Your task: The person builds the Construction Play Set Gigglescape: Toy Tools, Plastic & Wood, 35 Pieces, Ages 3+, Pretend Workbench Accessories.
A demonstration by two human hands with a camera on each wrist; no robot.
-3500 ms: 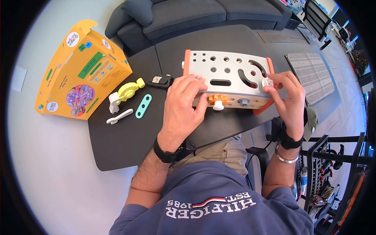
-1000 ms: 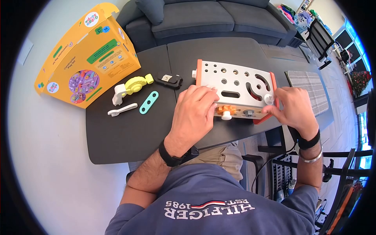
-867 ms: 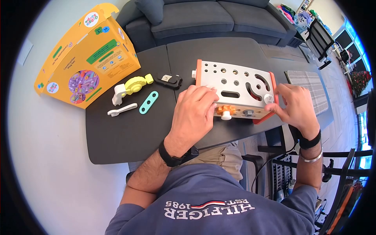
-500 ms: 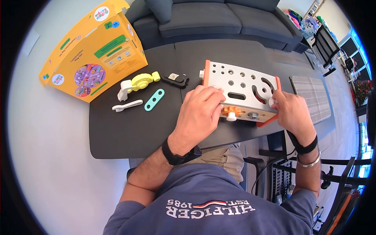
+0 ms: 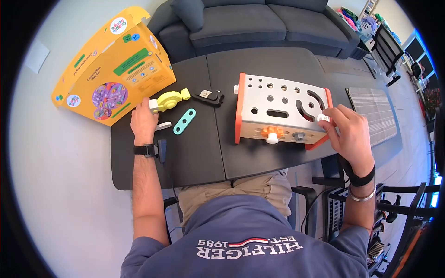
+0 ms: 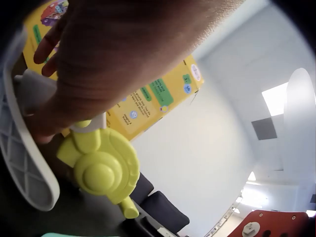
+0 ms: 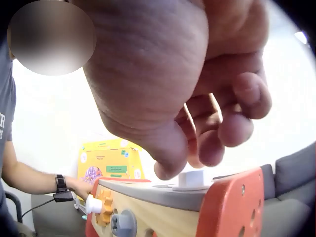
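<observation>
A toy workbench (image 5: 273, 116) with a perforated grey top and red ends stands on the dark table. My right hand (image 5: 348, 132) pinches a white screw (image 5: 323, 117) at the top's near right corner; in the right wrist view the thumb and fingertips are right at the screw's head (image 7: 191, 178). Far to the left, my left hand (image 5: 144, 121) is at the white end of a yellow toy drill (image 5: 168, 100). A white wrench (image 6: 29, 163) lies beside it, its head hidden by the hand. I cannot tell whether the left fingers have closed on the white piece.
A teal three-hole strip (image 5: 184, 121) and a black clamp-like object (image 5: 208, 97) lie between the drill and workbench. The yellow carton (image 5: 116, 69) stands at the back left. An orange gear (image 5: 272, 131) and grey bolt (image 5: 299, 136) sit on the workbench's front. A striped mat (image 5: 373, 113) lies at right.
My left hand has left the workbench and moved left to the drill and wrench. The right hand set the screw in the corner earlier, loosened its hold, and now pinches it again.
</observation>
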